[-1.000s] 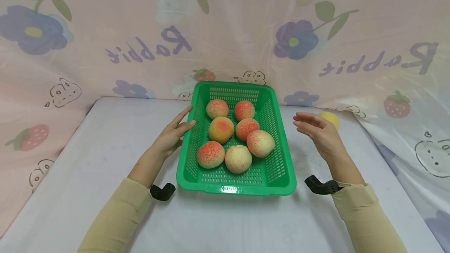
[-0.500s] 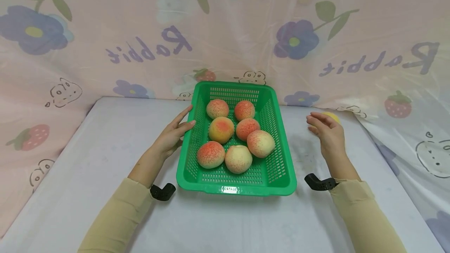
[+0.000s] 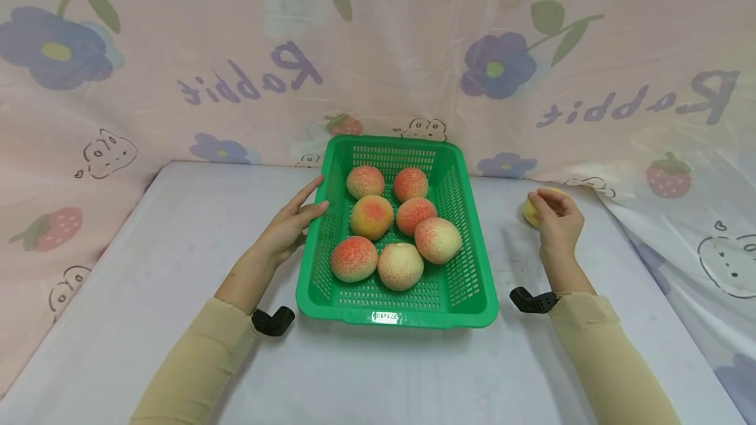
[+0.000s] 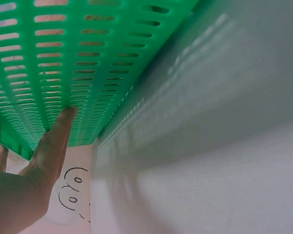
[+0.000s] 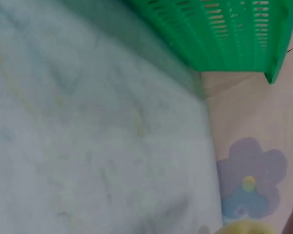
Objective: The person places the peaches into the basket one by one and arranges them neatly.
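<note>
A green perforated plastic basket (image 3: 396,320) stands mid-table with several peaches (image 3: 372,217) inside, blushed red, orange and pale cream. My left hand (image 3: 280,235) rests against the basket's left side with fingers fairly straight and the thumb tip at the rim; the left wrist view has a finger (image 4: 63,119) along the outer wall. Right of the basket, my right hand (image 3: 560,225) holds a yellow round fruit (image 3: 529,214) with curled fingers. The hand covers much of that fruit, so its kind is unclear. Only the fruit's edge (image 5: 246,228) shows in the right wrist view.
A white-covered table (image 3: 378,379) lies under everything. A pink printed curtain (image 3: 378,38) with flowers and lettering hangs behind it and along the sides. Each wrist carries a black camera mount, such as the right one (image 3: 531,300).
My right hand has moved right and a little down, away from the basket, and its fingers have curled round the yellow fruit, which has shifted slightly left. The left hand and basket stay put.
</note>
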A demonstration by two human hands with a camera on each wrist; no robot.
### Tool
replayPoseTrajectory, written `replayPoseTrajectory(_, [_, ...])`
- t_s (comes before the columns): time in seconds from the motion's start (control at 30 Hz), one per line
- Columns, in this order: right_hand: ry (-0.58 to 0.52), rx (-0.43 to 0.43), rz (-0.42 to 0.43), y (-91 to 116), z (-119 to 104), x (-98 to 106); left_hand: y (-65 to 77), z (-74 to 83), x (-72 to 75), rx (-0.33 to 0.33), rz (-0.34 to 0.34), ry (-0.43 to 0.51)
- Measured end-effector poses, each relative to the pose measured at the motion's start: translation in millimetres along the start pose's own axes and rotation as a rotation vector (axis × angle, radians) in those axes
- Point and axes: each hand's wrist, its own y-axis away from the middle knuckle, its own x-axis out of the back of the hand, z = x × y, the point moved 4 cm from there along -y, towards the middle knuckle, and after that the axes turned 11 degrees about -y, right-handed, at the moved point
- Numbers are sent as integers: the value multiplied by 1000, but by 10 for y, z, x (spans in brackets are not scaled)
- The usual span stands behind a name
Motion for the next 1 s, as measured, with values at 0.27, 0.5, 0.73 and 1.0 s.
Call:
replayPoseTrajectory(0.27, [178,147,135,-92,68,103,-1,3,4,-6,-6,2])
replayPoseTrajectory(0.5, [309,126,230,-126,103,196,6,5,-4,0,-6,6])
replayPoseTrajectory(0.73, [392,-1,250,-204,157,268,5,4,-3,1,-3,7])
replayPoseTrajectory(1.0, [380,-138,200,-259,220,290,6,-6,3,0,-7,12])
